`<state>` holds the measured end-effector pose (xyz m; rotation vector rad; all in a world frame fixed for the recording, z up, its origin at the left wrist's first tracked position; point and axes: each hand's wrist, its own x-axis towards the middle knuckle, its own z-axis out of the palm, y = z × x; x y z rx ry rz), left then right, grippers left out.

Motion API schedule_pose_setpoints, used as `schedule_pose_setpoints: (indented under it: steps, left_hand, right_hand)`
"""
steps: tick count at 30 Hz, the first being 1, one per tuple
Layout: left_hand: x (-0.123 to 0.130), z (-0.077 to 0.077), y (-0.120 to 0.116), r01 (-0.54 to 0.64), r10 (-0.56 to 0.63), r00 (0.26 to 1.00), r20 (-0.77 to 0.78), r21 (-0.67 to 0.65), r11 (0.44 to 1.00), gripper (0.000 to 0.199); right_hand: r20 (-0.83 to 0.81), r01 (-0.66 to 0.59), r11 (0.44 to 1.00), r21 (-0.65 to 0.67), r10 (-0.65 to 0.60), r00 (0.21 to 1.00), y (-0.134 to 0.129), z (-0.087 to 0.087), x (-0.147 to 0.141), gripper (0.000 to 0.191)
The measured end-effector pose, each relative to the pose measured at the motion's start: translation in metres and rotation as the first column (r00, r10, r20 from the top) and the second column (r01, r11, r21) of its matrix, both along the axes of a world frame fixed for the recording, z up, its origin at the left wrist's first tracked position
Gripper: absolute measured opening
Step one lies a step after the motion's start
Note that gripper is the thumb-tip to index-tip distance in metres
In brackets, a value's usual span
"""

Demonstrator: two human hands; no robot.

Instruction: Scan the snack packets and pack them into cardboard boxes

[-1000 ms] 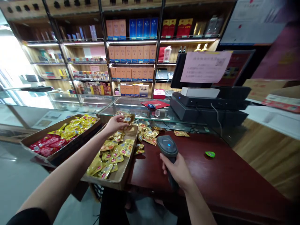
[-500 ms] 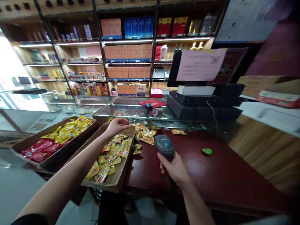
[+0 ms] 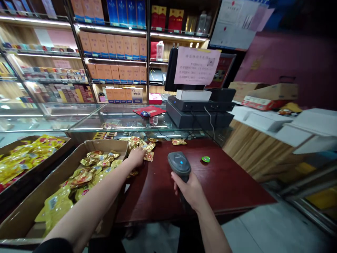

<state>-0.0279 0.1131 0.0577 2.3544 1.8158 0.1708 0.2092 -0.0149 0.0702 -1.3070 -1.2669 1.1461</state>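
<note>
Starting at the lower left of the frame, we have gold packets (image 3: 81,177) in a cardboard box (image 3: 105,146). Near centre, our left hand (image 3: 137,157) is at the loose pile (image 3: 138,142) of packets; we cannot tell whether it grips any. Right of centre, our right hand (image 3: 191,189) holds a dark scanner (image 3: 179,162) by its handle, and a green item (image 3: 205,159) lies farther right on the red table (image 3: 223,182).

Scanner (image 3: 179,163): dark grey, lit blue on top, held handle down, head facing away, over desk (image 3: 223,182) | gold packets (image 3: 135,141): shiny, crinkled, loose overlapping heap, desk's far left, just beside open cardboard box (image 3: 117,146), partly hidden | single gold packet (image 3: 179,142): lying apart, right of heap, near far edge.
</note>
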Motion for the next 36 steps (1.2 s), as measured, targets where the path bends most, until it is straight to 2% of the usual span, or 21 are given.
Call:
schedule_pose_setpoints:
  steps: [4, 8, 12, 15, 17, 19, 21, 22, 23, 29, 36]
  left_hand:
    - [-0.006, -0.008, 0.001, 0.022, -0.023, 0.999, -0.042, -0.038, 0.999, 0.051]
    - [-0.001, -0.011, 0.004, 0.001, 0.001, 0.999, 0.045, -0.049, 0.999, 0.036]
    - [-0.002, -0.009, 0.009, -0.014, 0.03, 0.97, 0.24, -0.069, 0.997, 0.029]
    - [-0.002, -0.005, 0.012, -0.021, 0.081, 0.884, 0.46, -0.134, 0.991, 0.018]
    - [-0.001, -0.001, 0.012, -0.003, 0.142, 0.782, 0.606, -0.225, 0.974, 0.012]
    - [0.0, 0.004, 0.01, 0.06, 0.27, 0.597, 0.755, -0.378, 0.924, 0.015]
    - [0.002, 0.009, 0.007, 0.156, 0.436, 0.364, 0.823, -0.515, 0.843, 0.025]
    - [0.002, 0.01, 0.005, 0.189, 0.491, 0.284, 0.824, -0.55, 0.814, 0.031]
    - [0.003, 0.012, 0.003, 0.204, 0.51, 0.248, 0.824, -0.559, 0.804, 0.036]
    - [0.003, 0.012, 0.0, 0.251, 0.462, 0.222, 0.858, -0.509, 0.824, 0.047]
    - [0.002, 0.012, 0.0, 0.277, 0.47, 0.197, 0.86, -0.509, 0.815, 0.056]
  right_hand:
    - [-0.013, -0.015, 1.0, -0.014, 0.015, 1.0, 0.004, -0.01, -0.004, 0.036]
    - [-0.004, -0.036, 0.999, -0.011, 0.036, 0.999, 0.004, -0.014, -0.011, 0.035]
    - [0.003, -0.049, 0.999, -0.01, 0.049, 0.999, 0.0, -0.011, -0.014, 0.034]
    - [0.002, -0.037, 0.999, -0.009, 0.037, 0.999, -0.004, -0.006, -0.015, 0.034]
    - [0.008, -0.041, 0.999, -0.006, 0.041, 0.999, -0.007, -0.004, -0.017, 0.033]
    - [0.015, -0.052, 0.999, 0.001, 0.052, 0.999, -0.009, -0.003, -0.019, 0.032]
    - [0.016, -0.064, 0.998, 0.009, 0.064, 0.998, -0.012, -0.002, -0.022, 0.03]
    - [0.015, -0.067, 0.998, 0.011, 0.067, 0.998, -0.013, -0.001, -0.023, 0.03]
    - [0.016, -0.07, 0.997, 0.011, 0.07, 0.997, -0.014, 0.0, -0.025, 0.03]
    - [0.035, -0.108, 0.994, 0.005, 0.108, 0.994, -0.018, 0.008, -0.031, 0.026]
    - [0.08, -0.111, 0.994, 0.01, 0.11, 0.991, -0.02, 0.007, -0.035, 0.022]
